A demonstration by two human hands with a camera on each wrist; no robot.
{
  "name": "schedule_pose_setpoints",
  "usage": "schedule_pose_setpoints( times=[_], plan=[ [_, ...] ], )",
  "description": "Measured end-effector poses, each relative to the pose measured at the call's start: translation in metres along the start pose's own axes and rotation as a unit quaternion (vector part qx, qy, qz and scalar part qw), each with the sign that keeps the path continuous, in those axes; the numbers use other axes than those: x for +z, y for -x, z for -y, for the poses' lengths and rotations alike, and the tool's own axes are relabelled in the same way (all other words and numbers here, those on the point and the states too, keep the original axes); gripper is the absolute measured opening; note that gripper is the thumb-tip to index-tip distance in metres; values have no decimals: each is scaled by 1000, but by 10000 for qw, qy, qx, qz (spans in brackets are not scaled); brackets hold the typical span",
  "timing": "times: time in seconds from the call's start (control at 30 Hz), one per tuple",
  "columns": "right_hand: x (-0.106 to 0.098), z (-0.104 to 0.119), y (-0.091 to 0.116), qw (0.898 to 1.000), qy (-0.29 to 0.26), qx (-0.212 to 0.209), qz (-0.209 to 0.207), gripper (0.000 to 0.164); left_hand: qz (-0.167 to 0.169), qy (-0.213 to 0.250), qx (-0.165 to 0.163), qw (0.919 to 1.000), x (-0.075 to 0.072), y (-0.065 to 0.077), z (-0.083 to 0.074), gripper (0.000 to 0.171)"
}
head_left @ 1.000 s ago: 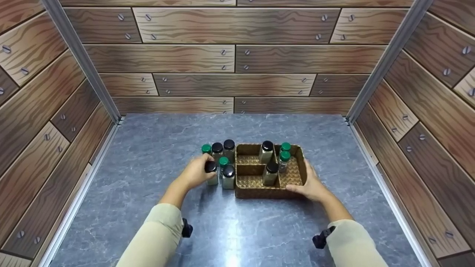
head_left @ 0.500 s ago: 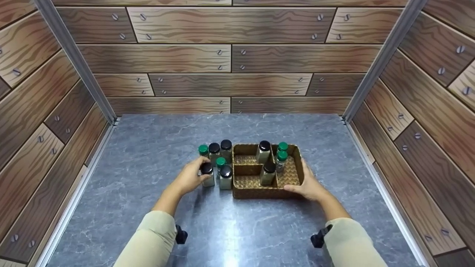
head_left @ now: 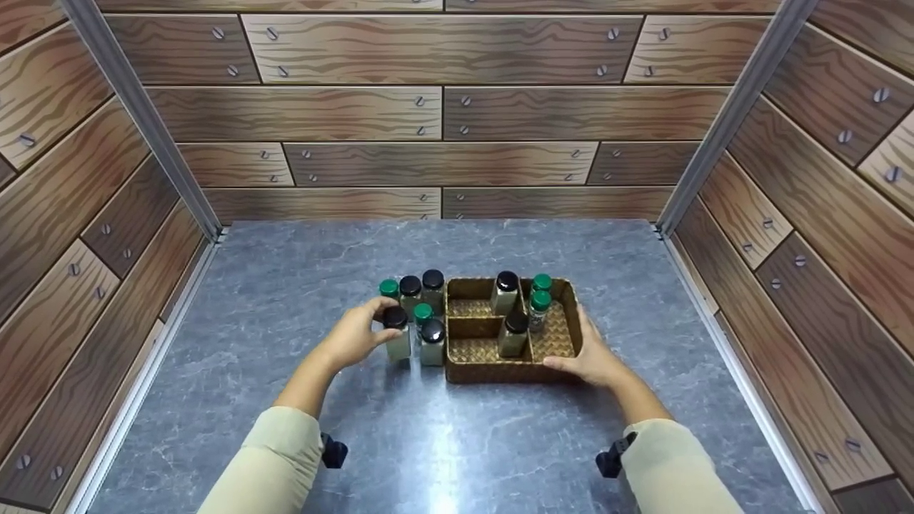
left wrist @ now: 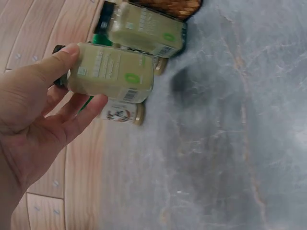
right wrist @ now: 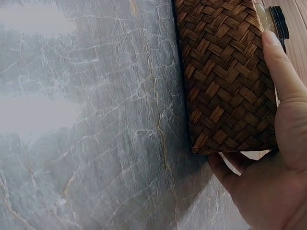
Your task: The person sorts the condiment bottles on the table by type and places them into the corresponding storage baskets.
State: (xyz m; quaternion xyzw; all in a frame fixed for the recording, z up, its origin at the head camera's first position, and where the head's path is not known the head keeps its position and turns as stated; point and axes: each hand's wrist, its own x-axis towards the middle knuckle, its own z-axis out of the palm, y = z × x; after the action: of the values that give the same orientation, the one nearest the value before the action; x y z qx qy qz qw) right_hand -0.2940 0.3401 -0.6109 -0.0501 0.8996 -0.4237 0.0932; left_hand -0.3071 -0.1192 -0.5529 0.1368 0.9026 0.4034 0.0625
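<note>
My left hand (head_left: 355,334) pinches a spice jar (left wrist: 112,72) with a black lid and pale green-beige contents, thumb and fingers near the lid end. In the head view this jar (head_left: 398,344) stands upright at the left of a jar group; whether its base touches the table cannot be told. Close beside it are a black-lidded jar (head_left: 432,346) and a green-capped jar (head_left: 423,313). My right hand (head_left: 598,357) grips the near right corner of a woven basket (head_left: 500,373), thumb over the front rim, fingers along the right side.
Behind the held jar stand another green-capped jar (head_left: 388,287) and two black-lidded jars (head_left: 433,289). The divided basket holds a black-lidded jar (head_left: 506,293) at the back, another (head_left: 513,335) in front, and two green-capped jars (head_left: 539,314) in its right compartment. Wood-patterned walls (head_left: 443,114) enclose the grey table.
The left wrist has swung to the left, and the jar in that hand appears slightly raised. My right hand keeps its grip on the basket. The head view has shifted a little.
</note>
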Motion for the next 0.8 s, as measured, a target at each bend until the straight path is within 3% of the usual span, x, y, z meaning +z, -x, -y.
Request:
schedule_pose_setpoints(
  times=[0.4,0.8],
  plan=[
    [-2,1,1,10000,54,-57,54,145,-39,-156,338,9993,-24,4,-34,55],
    [-1,-1,1,9999,-33,-103,40,146,-44,8,483,9988,-22,-13,-58,57]
  ],
)
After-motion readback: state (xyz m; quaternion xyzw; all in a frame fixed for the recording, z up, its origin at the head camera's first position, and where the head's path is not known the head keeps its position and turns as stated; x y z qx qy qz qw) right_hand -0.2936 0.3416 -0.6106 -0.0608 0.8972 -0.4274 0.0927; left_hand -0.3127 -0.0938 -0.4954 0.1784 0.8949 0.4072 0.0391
